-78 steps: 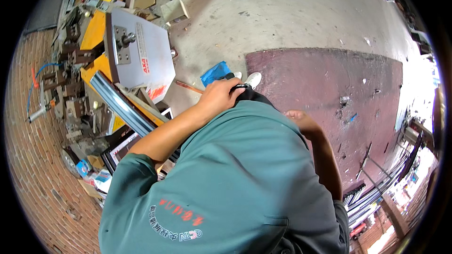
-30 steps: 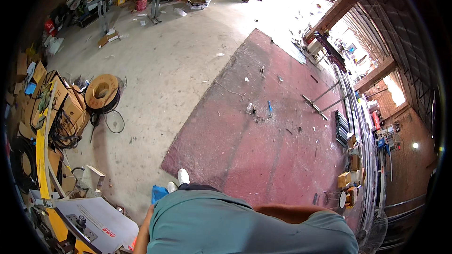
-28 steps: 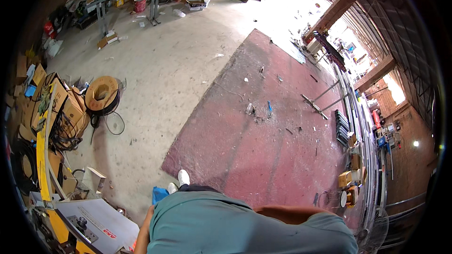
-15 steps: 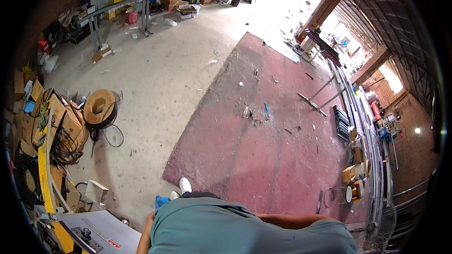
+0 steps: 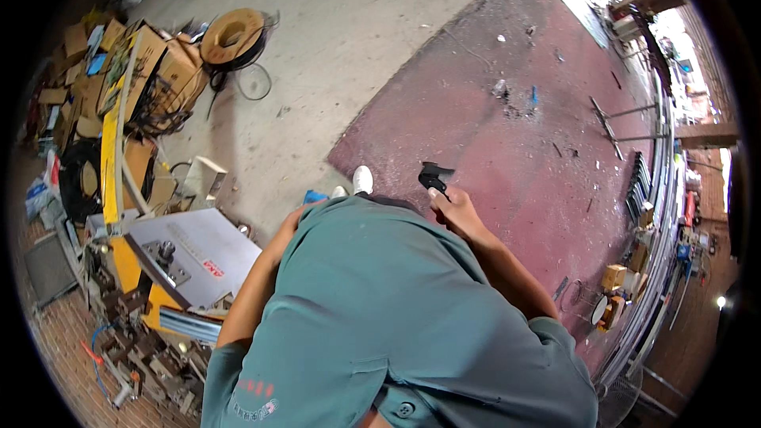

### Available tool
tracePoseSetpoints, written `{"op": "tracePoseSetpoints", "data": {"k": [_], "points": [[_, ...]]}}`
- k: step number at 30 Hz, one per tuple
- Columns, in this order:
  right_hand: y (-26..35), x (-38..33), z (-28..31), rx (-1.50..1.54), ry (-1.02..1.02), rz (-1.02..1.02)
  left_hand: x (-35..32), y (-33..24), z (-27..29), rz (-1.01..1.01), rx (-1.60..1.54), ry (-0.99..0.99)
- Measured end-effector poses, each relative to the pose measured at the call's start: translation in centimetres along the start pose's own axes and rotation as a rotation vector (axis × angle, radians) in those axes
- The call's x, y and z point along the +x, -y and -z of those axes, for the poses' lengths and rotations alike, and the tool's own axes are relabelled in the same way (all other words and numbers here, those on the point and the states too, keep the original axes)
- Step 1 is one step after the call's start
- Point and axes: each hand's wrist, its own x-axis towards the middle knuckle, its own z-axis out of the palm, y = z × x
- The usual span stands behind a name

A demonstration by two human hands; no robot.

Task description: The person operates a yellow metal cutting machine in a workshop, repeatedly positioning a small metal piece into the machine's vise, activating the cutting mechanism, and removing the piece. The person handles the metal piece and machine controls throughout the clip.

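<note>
My right hand (image 5: 453, 209) is closed around a black tool (image 5: 434, 168) at the centre of the frame, with the thumb on top of the grip. The tool points away from me, its dark, flat end turned toward the right of the frame. It is seen against the maroon sheet (image 5: 476, 127) that covers the floor (the exact kind of tool is not clear at this size). My left hand (image 5: 292, 223) is at my waist, left of centre, against the edge of the green shirt (image 5: 357, 285). Its fingers are hidden; whether it is spread, narrowed or holding an item cannot be told.

Just above the left hand, a blue item (image 5: 315, 196) lies near the white shoes (image 5: 363, 180). To the left of my left forearm stands a machine with a pale grey panel (image 5: 202, 250); a black knob is mounted on the panel. A yellow beam (image 5: 111, 166) extends upward from the machine. Silver rails (image 5: 190, 323) lie below the panel.

In the upper left of the frame, a spool (image 5: 234, 38) wound with black cable rests on the concrete floor (image 5: 317, 55), near folded cardboard (image 5: 178, 71). At the right, small boxes (image 5: 614, 277) stand beside long metal profiles.
</note>
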Motion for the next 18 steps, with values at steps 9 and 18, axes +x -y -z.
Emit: {"op": "tracePoseSetpoints", "data": {"k": [9,18], "points": [[1.9,3.0,-3.9,-0.162,0.21,0.108,0.6,1.2,0.3,-0.085,0.044,0.006],[2.6,3.3,-4.6,-0.441,0.114,0.361,1.0,2.4,-0.5,-0.177,-0.057,-0.032]]}}
